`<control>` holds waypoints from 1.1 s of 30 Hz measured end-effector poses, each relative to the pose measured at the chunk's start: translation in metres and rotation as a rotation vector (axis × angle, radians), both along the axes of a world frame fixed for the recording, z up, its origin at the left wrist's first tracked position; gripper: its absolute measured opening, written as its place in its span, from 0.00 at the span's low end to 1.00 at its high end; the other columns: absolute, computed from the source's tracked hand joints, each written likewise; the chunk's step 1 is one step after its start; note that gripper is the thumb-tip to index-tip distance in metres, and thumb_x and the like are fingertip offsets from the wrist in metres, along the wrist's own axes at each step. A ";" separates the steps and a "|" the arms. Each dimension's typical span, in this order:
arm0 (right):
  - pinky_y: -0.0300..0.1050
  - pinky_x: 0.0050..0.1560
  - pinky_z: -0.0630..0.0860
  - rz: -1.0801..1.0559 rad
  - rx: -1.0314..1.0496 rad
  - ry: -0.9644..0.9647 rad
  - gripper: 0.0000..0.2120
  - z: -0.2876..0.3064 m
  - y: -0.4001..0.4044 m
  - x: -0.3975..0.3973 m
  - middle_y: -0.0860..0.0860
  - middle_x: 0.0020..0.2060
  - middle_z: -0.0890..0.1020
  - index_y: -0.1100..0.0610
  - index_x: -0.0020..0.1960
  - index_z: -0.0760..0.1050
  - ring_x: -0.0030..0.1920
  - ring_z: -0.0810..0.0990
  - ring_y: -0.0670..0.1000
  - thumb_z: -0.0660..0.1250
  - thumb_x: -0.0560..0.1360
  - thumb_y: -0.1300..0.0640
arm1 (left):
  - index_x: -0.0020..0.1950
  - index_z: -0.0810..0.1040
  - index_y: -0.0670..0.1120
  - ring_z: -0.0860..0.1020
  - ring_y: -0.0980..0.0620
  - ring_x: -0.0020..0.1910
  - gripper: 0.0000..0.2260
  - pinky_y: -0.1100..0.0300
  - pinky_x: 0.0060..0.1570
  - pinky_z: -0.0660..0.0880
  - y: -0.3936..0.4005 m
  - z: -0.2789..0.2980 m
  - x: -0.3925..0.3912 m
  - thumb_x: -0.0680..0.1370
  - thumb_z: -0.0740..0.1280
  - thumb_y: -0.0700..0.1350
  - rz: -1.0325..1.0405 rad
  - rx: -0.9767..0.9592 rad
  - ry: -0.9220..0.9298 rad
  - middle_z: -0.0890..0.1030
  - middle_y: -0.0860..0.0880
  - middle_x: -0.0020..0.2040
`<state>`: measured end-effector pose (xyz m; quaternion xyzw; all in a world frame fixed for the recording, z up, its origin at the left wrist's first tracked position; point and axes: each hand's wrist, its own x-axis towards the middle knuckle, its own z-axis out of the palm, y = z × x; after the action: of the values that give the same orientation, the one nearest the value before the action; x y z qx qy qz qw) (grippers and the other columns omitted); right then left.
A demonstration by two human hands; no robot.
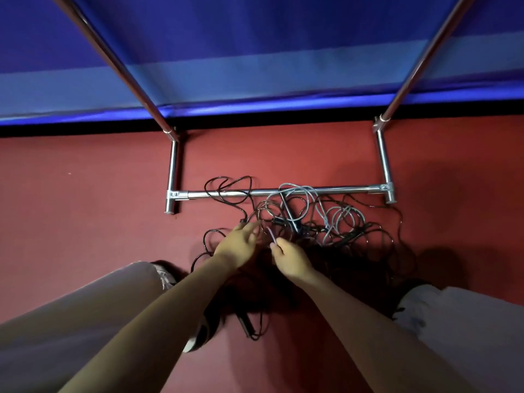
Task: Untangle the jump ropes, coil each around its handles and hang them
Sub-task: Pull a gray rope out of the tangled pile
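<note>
Jump ropes [306, 219] in thin glossy tangled loops, right hand [289, 258] pinching grey cord [271, 234], left hand [239, 245] loosely spread

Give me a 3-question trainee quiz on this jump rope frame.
1. True or false: the ropes already hang on the metal rack.
2. Which hand pinches a strand of the grey rope? A) left B) right
3. What colour is the floor under the tangle?

Key:
1. False; black rope and grey rope lie tangled on the floor, some loops draped over the rack's base bar.
2. B; the right hand pinches it, while the left hand reaches in with loose fingers.
3. Red.
</note>
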<state>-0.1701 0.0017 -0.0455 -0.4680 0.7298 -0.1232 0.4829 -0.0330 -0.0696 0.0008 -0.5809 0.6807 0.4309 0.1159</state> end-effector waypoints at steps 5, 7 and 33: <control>0.48 0.44 0.70 -0.112 -0.237 -0.122 0.16 0.097 -0.015 -0.035 0.46 0.30 0.74 0.50 0.34 0.70 0.35 0.74 0.48 0.59 0.80 0.56 | 0.72 0.72 0.43 0.67 0.49 0.72 0.17 0.72 0.60 0.56 -0.002 0.074 -0.026 0.86 0.53 0.45 0.059 -0.028 0.244 0.71 0.46 0.71; 0.49 0.41 0.70 -0.134 -0.348 -0.142 0.15 0.145 -0.023 -0.045 0.46 0.29 0.73 0.48 0.33 0.70 0.33 0.72 0.47 0.59 0.78 0.53 | 0.67 0.75 0.41 0.71 0.51 0.67 0.16 0.70 0.58 0.60 -0.002 0.117 -0.035 0.85 0.54 0.45 0.125 -0.040 0.337 0.75 0.47 0.66; 0.48 0.45 0.78 0.013 -0.021 0.136 0.22 0.290 0.124 -0.107 0.48 0.20 0.72 0.55 0.34 0.67 0.23 0.76 0.48 0.60 0.80 0.43 | 0.33 0.65 0.47 0.68 0.53 0.31 0.16 0.62 0.34 0.66 0.077 0.409 0.038 0.81 0.58 0.46 0.866 -0.122 1.349 0.71 0.51 0.33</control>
<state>-0.2776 0.1261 0.2444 -0.4852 0.7564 -0.0955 0.4281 0.0046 0.0074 0.4100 -0.4131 0.3405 0.6579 -0.5298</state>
